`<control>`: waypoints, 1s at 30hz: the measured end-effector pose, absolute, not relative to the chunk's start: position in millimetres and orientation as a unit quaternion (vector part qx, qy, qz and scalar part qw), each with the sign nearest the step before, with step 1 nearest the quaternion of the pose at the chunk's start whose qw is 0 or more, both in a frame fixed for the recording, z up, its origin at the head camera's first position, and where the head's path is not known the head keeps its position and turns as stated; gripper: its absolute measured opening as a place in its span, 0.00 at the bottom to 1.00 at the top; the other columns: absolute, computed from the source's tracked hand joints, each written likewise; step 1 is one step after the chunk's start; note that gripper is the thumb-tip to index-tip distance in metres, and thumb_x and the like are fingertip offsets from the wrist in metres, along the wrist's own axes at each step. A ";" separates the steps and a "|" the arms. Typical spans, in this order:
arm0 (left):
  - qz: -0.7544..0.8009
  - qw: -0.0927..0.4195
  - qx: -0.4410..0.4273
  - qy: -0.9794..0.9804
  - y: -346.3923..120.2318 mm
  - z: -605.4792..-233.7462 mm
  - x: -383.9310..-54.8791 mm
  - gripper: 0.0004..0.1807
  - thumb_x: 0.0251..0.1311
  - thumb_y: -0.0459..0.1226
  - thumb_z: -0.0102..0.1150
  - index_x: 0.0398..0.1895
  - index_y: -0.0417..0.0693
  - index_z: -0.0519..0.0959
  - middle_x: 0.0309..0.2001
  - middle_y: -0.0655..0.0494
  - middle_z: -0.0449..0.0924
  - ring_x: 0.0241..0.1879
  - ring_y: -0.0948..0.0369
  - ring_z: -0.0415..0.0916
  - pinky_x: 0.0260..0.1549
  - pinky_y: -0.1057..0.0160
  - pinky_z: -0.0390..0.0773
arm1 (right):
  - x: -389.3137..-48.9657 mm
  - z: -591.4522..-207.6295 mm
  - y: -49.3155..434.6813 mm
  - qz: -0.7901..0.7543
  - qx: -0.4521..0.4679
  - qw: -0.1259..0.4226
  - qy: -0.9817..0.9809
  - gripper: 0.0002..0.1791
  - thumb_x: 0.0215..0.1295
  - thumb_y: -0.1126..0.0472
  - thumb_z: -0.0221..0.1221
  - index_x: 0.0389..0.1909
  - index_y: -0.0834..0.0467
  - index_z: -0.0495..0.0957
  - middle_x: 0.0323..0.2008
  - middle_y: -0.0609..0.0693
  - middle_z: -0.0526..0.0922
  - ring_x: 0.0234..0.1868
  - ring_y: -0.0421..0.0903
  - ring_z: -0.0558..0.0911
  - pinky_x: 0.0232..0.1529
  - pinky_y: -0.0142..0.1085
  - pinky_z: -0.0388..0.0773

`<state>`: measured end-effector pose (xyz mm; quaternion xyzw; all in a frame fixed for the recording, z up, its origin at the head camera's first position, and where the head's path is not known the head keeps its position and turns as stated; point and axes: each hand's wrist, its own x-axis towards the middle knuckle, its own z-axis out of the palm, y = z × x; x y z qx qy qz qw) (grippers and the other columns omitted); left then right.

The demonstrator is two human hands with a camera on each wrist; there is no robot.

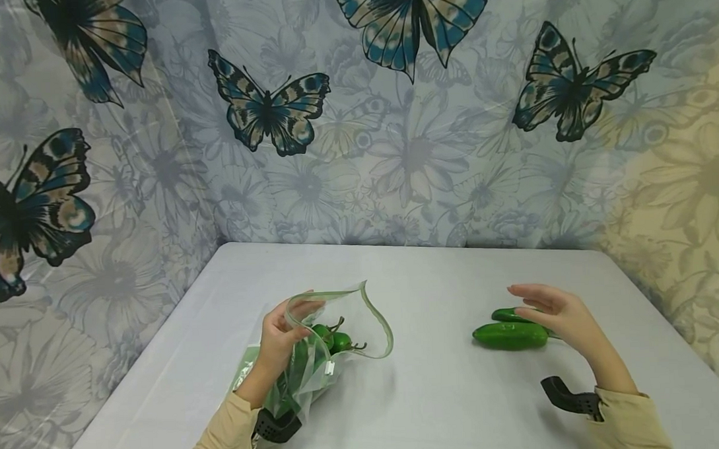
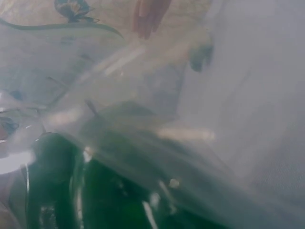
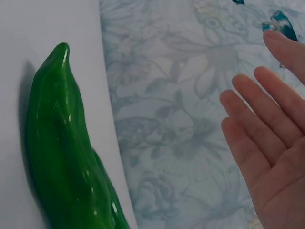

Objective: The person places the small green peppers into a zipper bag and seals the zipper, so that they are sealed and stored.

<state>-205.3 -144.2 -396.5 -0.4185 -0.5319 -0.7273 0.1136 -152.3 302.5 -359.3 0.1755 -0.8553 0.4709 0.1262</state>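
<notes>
My left hand [image 1: 280, 331] grips the rim of a clear plastic bag [image 1: 310, 379] with a green-edged mouth, which gapes toward the right. Inside it lie several green peppers [image 1: 342, 343], their stems pointing at the opening; in the left wrist view the peppers [image 2: 109, 195] show blurred through the plastic. On the right, two long green peppers [image 1: 511, 337] lie side by side on the table. Over their stem ends hovers my right hand [image 1: 557, 315], fingers extended and holding nothing. The right wrist view has that hand [image 3: 274, 143] apart from the nearer pepper [image 3: 59, 138].
A white table [image 1: 431, 413] spans the space beneath both hands. Behind it and along its sides hangs a pale floral cloth [image 1: 417, 163] with large butterflies. Black wrist straps [image 1: 570, 399] sit at the cuffs of the beige sleeves [image 1: 630, 420].
</notes>
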 end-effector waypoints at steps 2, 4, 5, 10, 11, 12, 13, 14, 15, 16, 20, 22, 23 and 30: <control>-0.726 0.114 -0.421 -0.532 -144.1 -396.8 -205.4 0.29 0.54 0.43 0.60 0.56 0.36 0.68 0.47 0.54 0.78 0.47 0.61 0.73 0.05 0.65 0.49 | -152.5 -361.2 305.1 0.470 0.174 0.120 -0.857 0.19 0.59 0.68 0.57 0.52 0.69 0.70 0.48 0.42 0.76 0.49 0.30 0.72 0.45 0.23 0.68; -0.726 0.113 -0.423 -0.530 -143.7 -396.8 -205.5 0.29 0.54 0.43 0.60 0.56 0.36 0.69 0.47 0.54 0.77 0.49 0.60 0.72 0.05 0.65 0.50 | -152.9 -363.1 308.7 0.468 0.173 0.114 -0.859 0.19 0.60 0.68 0.57 0.52 0.69 0.71 0.48 0.43 0.76 0.49 0.30 0.72 0.44 0.23 0.68; -0.727 0.113 -0.424 -0.529 -143.4 -396.7 -205.5 0.30 0.53 0.43 0.60 0.56 0.36 0.69 0.47 0.54 0.77 0.49 0.60 0.72 0.05 0.65 0.50 | -153.2 -364.3 311.2 0.465 0.172 0.109 -0.862 0.19 0.60 0.67 0.57 0.52 0.69 0.71 0.48 0.43 0.76 0.48 0.30 0.72 0.44 0.23 0.69; -0.738 0.110 -0.415 -0.521 -141.7 -394.8 -203.7 0.31 0.51 0.43 0.61 0.56 0.34 0.69 0.46 0.53 0.78 0.49 0.58 0.72 0.14 0.66 0.58 | -155.9 -371.6 325.8 0.437 0.171 0.083 -0.879 0.16 0.62 0.66 0.55 0.50 0.68 0.72 0.48 0.47 0.77 0.47 0.31 0.73 0.41 0.24 0.70; -0.740 0.109 -0.412 -0.519 -141.6 -394.3 -203.3 0.31 0.51 0.43 0.62 0.56 0.34 0.69 0.46 0.52 0.78 0.49 0.58 0.72 0.17 0.66 0.60 | -156.3 -373.5 328.7 0.432 0.171 0.073 -0.882 0.16 0.62 0.66 0.55 0.50 0.68 0.73 0.47 0.49 0.77 0.46 0.32 0.74 0.40 0.24 0.70; -0.742 0.107 -0.410 -0.519 -141.4 -394.0 -202.9 0.31 0.51 0.43 0.62 0.56 0.35 0.69 0.46 0.52 0.78 0.49 0.58 0.72 0.21 0.66 0.62 | -156.6 -375.3 331.3 0.428 0.173 0.063 -0.885 0.16 0.62 0.66 0.55 0.50 0.68 0.73 0.47 0.51 0.77 0.46 0.32 0.74 0.40 0.25 0.71; -0.743 0.106 -0.410 -0.518 -141.3 -393.8 -202.7 0.30 0.51 0.43 0.62 0.56 0.36 0.70 0.46 0.52 0.78 0.49 0.58 0.72 0.21 0.66 0.62 | -157.0 -377.3 333.7 0.426 0.173 0.054 -0.887 0.16 0.62 0.66 0.55 0.49 0.68 0.73 0.47 0.53 0.77 0.46 0.32 0.74 0.40 0.25 0.71; -0.743 0.105 -0.411 -0.517 -141.4 -393.9 -202.8 0.30 0.51 0.43 0.62 0.56 0.36 0.69 0.46 0.52 0.78 0.49 0.57 0.72 0.21 0.67 0.63 | -157.3 -379.7 336.2 0.426 0.174 0.043 -0.887 0.16 0.62 0.66 0.55 0.49 0.69 0.73 0.47 0.55 0.77 0.46 0.33 0.74 0.40 0.26 0.71; -0.742 0.105 -0.414 -0.516 -141.4 -394.0 -203.0 0.30 0.51 0.43 0.61 0.56 0.36 0.69 0.46 0.51 0.77 0.49 0.57 0.72 0.20 0.67 0.63 | -157.5 -382.0 338.7 0.428 0.170 0.035 -0.887 0.16 0.62 0.66 0.55 0.49 0.69 0.73 0.47 0.56 0.77 0.46 0.33 0.74 0.40 0.27 0.72; -0.742 0.104 -0.416 -0.515 -141.4 -394.3 -203.2 0.30 0.51 0.43 0.61 0.56 0.36 0.70 0.46 0.51 0.77 0.49 0.57 0.72 0.20 0.67 0.63 | -157.7 -384.0 341.4 0.432 0.165 0.028 -0.886 0.16 0.62 0.66 0.55 0.50 0.69 0.73 0.47 0.56 0.76 0.46 0.34 0.74 0.40 0.28 0.72; -0.741 0.102 -0.424 -0.511 -141.1 -395.5 -204.2 0.29 0.52 0.43 0.61 0.56 0.37 0.70 0.47 0.50 0.77 0.49 0.58 0.72 0.11 0.65 0.56 | -158.4 -389.4 350.0 0.447 0.148 0.022 -0.882 0.17 0.63 0.65 0.54 0.52 0.67 0.72 0.49 0.55 0.76 0.47 0.33 0.74 0.40 0.29 0.72; -0.742 0.100 -0.423 -0.510 -140.9 -396.2 -204.6 0.30 0.51 0.43 0.61 0.56 0.37 0.70 0.47 0.51 0.77 0.49 0.58 0.72 0.12 0.64 0.56 | -158.1 -391.1 352.9 0.449 0.141 0.022 -0.882 0.17 0.63 0.64 0.53 0.53 0.66 0.71 0.49 0.53 0.76 0.47 0.32 0.73 0.40 0.29 0.71; -0.741 0.100 -0.426 -0.509 -140.9 -396.6 -205.0 0.30 0.52 0.43 0.61 0.56 0.37 0.70 0.47 0.50 0.77 0.49 0.57 0.72 0.12 0.64 0.56 | -158.1 -391.9 354.0 0.447 0.139 0.023 -0.883 0.17 0.63 0.64 0.53 0.53 0.66 0.71 0.49 0.53 0.76 0.47 0.32 0.73 0.40 0.29 0.71; -0.736 0.101 -0.441 -0.504 -140.2 -399.6 -207.0 0.29 0.53 0.43 0.60 0.56 0.37 0.69 0.47 0.52 0.77 0.49 0.58 0.72 0.09 0.65 0.55 | -159.7 -401.7 358.2 0.443 0.117 0.019 -0.889 0.17 0.61 0.61 0.57 0.49 0.65 0.75 0.47 0.52 0.77 0.45 0.31 0.73 0.40 0.28 0.70</control>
